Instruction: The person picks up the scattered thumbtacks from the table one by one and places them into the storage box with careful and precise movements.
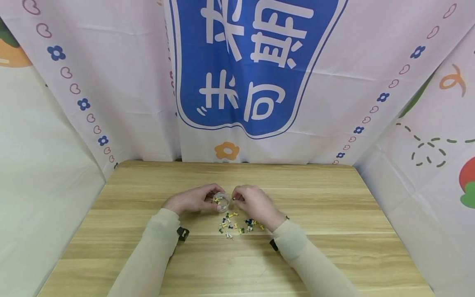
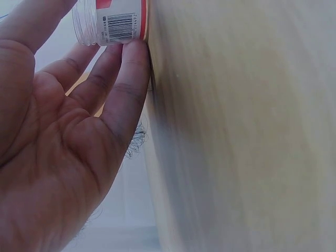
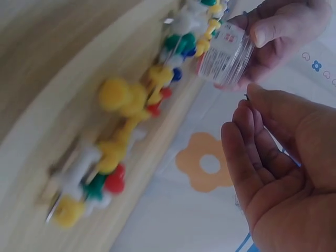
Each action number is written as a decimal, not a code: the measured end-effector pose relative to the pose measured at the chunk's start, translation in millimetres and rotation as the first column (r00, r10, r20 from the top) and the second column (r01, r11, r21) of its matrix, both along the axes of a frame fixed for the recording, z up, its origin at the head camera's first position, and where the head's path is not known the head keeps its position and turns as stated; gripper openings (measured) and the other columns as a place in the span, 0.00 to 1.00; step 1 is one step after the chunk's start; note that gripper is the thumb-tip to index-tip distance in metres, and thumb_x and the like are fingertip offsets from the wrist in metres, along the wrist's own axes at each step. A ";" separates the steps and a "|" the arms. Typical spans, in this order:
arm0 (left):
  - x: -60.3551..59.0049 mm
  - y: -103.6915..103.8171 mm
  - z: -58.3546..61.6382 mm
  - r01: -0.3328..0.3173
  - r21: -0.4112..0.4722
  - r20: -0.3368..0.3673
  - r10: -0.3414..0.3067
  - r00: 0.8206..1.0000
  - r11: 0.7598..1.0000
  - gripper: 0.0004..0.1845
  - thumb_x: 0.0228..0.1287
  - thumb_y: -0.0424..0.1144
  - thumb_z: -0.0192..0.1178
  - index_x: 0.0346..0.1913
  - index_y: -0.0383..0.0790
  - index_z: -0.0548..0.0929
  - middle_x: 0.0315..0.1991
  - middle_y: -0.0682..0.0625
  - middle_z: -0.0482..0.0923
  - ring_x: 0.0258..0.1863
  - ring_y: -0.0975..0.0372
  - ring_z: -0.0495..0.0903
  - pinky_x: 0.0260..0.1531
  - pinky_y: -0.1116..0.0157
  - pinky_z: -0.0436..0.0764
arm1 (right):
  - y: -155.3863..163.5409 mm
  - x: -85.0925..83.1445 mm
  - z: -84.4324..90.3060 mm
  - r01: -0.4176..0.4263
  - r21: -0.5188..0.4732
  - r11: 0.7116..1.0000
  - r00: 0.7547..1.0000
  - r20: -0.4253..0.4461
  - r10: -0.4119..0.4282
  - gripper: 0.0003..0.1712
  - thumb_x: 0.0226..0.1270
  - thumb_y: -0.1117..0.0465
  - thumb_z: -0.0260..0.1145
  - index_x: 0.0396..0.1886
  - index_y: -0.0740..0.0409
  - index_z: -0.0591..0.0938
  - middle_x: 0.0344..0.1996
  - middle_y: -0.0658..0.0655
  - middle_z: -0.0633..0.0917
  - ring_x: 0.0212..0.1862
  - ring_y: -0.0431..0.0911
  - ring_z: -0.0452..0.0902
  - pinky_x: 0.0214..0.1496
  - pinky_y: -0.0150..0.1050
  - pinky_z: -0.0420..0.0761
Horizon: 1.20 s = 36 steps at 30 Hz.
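A small clear plastic jar (image 1: 222,202) stands on the table with a few push pins inside. Its white and red label with a barcode (image 2: 122,26) faces the left palm. My left hand (image 1: 196,199) holds the jar from the left, thumb on the near side and fingers round the far side. Just right of the jar, my right hand (image 1: 256,206) pinches a push pin (image 3: 247,96) between thumb and forefinger; only a dark tip shows. Loose push pins (image 1: 235,225) in yellow, white, green, blue and red lie scattered in front of the jar, some partly under the right hand.
The wooden table (image 1: 208,264) has its back edge beyond the hands. A white curtain with a blue lettered panel (image 1: 256,62) hangs behind it, and printed cloth hangs at both sides. Dark straps (image 1: 183,234) circle the wrists.
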State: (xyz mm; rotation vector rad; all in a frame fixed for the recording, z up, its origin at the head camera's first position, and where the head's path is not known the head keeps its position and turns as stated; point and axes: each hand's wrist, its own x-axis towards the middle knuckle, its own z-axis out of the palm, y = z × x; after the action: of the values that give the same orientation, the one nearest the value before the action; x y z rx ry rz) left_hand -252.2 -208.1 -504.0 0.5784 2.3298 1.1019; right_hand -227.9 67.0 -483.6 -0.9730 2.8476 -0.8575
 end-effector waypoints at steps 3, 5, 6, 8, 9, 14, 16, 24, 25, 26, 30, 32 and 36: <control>-0.2 -0.1 -0.2 0.002 0.006 0.005 -0.002 1.000 1.000 0.30 0.81 0.46 0.78 0.77 0.44 0.80 0.72 0.44 0.86 0.76 0.48 0.82 0.84 0.37 0.78 | -6.8 1.2 1.1 0.019 -0.001 1.000 1.000 -0.003 -0.019 0.06 0.79 0.68 0.80 0.51 0.58 0.94 0.45 0.55 0.97 0.46 0.46 0.94 0.54 0.40 0.96; -0.7 0.0 -0.3 0.000 0.010 0.007 0.000 1.000 1.000 0.30 0.82 0.46 0.78 0.77 0.44 0.80 0.72 0.44 0.86 0.76 0.48 0.82 0.84 0.37 0.78 | -11.1 1.8 1.6 0.041 -0.003 0.999 0.999 -0.008 -0.041 0.06 0.80 0.68 0.79 0.51 0.58 0.94 0.46 0.55 0.97 0.47 0.46 0.94 0.54 0.41 0.96; -0.6 -0.1 -0.1 0.001 0.010 0.006 -0.001 1.000 1.000 0.30 0.82 0.46 0.78 0.77 0.44 0.80 0.72 0.44 0.86 0.76 0.47 0.82 0.84 0.37 0.78 | -13.2 2.0 1.9 0.054 -0.006 0.999 0.999 -0.008 -0.054 0.06 0.80 0.68 0.79 0.52 0.58 0.94 0.46 0.55 0.97 0.47 0.46 0.94 0.54 0.41 0.96; -1.1 0.1 -0.4 0.000 0.010 0.008 0.000 1.000 1.000 0.30 0.82 0.47 0.78 0.78 0.44 0.80 0.73 0.44 0.86 0.77 0.47 0.82 0.84 0.38 0.78 | -17.2 2.4 2.3 0.079 -0.013 0.997 0.997 -0.001 -0.079 0.06 0.81 0.68 0.78 0.52 0.58 0.94 0.47 0.55 0.97 0.47 0.47 0.94 0.54 0.40 0.96; -1.4 0.2 -0.5 0.000 0.008 0.007 0.000 1.000 1.000 0.30 0.82 0.47 0.77 0.78 0.44 0.80 0.73 0.44 0.86 0.77 0.47 0.82 0.84 0.38 0.78 | -19.2 2.6 2.3 0.090 -0.018 0.996 0.996 0.006 -0.089 0.06 0.81 0.69 0.78 0.52 0.58 0.94 0.47 0.56 0.97 0.48 0.47 0.94 0.54 0.40 0.96; -0.9 -0.2 -0.1 0.002 -0.008 -0.008 -0.002 1.000 1.000 0.31 0.82 0.47 0.78 0.78 0.45 0.79 0.74 0.44 0.85 0.77 0.47 0.82 0.84 0.37 0.77 | -29.0 1.2 1.4 0.120 -0.019 0.993 0.992 0.035 -0.120 0.07 0.81 0.68 0.78 0.54 0.59 0.93 0.48 0.56 0.97 0.49 0.48 0.95 0.55 0.40 0.96; -0.5 -0.5 0.4 0.005 -0.013 -0.015 -0.005 1.000 1.000 0.31 0.81 0.47 0.78 0.79 0.45 0.79 0.75 0.43 0.84 0.77 0.47 0.81 0.84 0.36 0.77 | -32.4 0.1 0.6 0.124 -0.011 0.992 0.992 0.037 -0.124 0.08 0.81 0.69 0.78 0.54 0.60 0.93 0.49 0.56 0.97 0.49 0.48 0.95 0.54 0.39 0.96; -0.9 -0.9 0.1 0.014 -0.019 -0.028 -0.015 1.000 1.000 0.32 0.82 0.48 0.78 0.79 0.45 0.79 0.77 0.42 0.83 0.78 0.45 0.80 0.85 0.35 0.76 | -37.3 -2.0 0.8 0.126 0.013 0.992 0.991 0.033 -0.127 0.09 0.80 0.70 0.77 0.55 0.60 0.94 0.49 0.57 0.98 0.49 0.49 0.95 0.52 0.38 0.96; -1.1 -0.9 0.0 0.016 -0.016 -0.027 -0.016 1.000 1.000 0.31 0.82 0.48 0.78 0.79 0.45 0.79 0.77 0.42 0.83 0.79 0.45 0.80 0.85 0.35 0.76 | -36.9 -1.8 1.3 0.126 0.009 0.992 0.991 0.039 -0.126 0.09 0.80 0.70 0.77 0.55 0.60 0.94 0.49 0.57 0.97 0.49 0.49 0.95 0.53 0.39 0.96; -1.1 -0.9 -0.1 0.018 -0.012 -0.026 -0.018 0.999 1.000 0.31 0.82 0.48 0.77 0.79 0.44 0.79 0.76 0.42 0.83 0.79 0.45 0.80 0.86 0.35 0.76 | -36.2 -1.6 1.9 0.124 0.002 0.992 0.991 0.046 -0.124 0.10 0.80 0.70 0.77 0.56 0.61 0.94 0.50 0.58 0.97 0.50 0.50 0.95 0.53 0.40 0.96; -1.0 -0.9 0.3 0.028 -0.003 -0.029 -0.028 0.999 1.000 0.30 0.83 0.47 0.76 0.79 0.44 0.79 0.75 0.42 0.84 0.78 0.45 0.81 0.86 0.35 0.75 | -30.7 -0.1 5.0 0.122 -0.013 0.992 0.991 0.060 -0.121 0.09 0.81 0.69 0.76 0.56 0.61 0.93 0.50 0.59 0.97 0.51 0.51 0.95 0.56 0.43 0.97; -0.7 -1.0 0.7 0.027 -0.002 -0.032 -0.027 0.999 1.000 0.30 0.83 0.47 0.76 0.78 0.44 0.79 0.74 0.42 0.85 0.78 0.46 0.81 0.86 0.35 0.75 | -26.2 0.8 7.3 0.127 -0.008 0.992 0.990 0.067 -0.127 0.08 0.82 0.69 0.76 0.56 0.61 0.93 0.50 0.58 0.97 0.51 0.51 0.95 0.57 0.45 0.97; -0.2 -1.2 1.0 0.015 -0.002 -0.021 -0.015 1.000 1.000 0.29 0.83 0.47 0.77 0.78 0.45 0.80 0.72 0.44 0.85 0.77 0.47 0.81 0.85 0.36 0.76 | -14.7 2.5 13.0 0.151 0.003 0.989 0.985 0.085 -0.150 0.09 0.83 0.68 0.76 0.56 0.60 0.93 0.50 0.58 0.97 0.51 0.50 0.95 0.58 0.46 0.97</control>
State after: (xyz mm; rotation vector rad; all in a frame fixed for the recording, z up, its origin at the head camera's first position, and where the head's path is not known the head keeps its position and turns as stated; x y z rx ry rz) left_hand -252.4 -209.3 -503.0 0.6091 2.3398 1.0919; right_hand -225.4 52.3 -470.6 -0.7104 2.8767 -0.8924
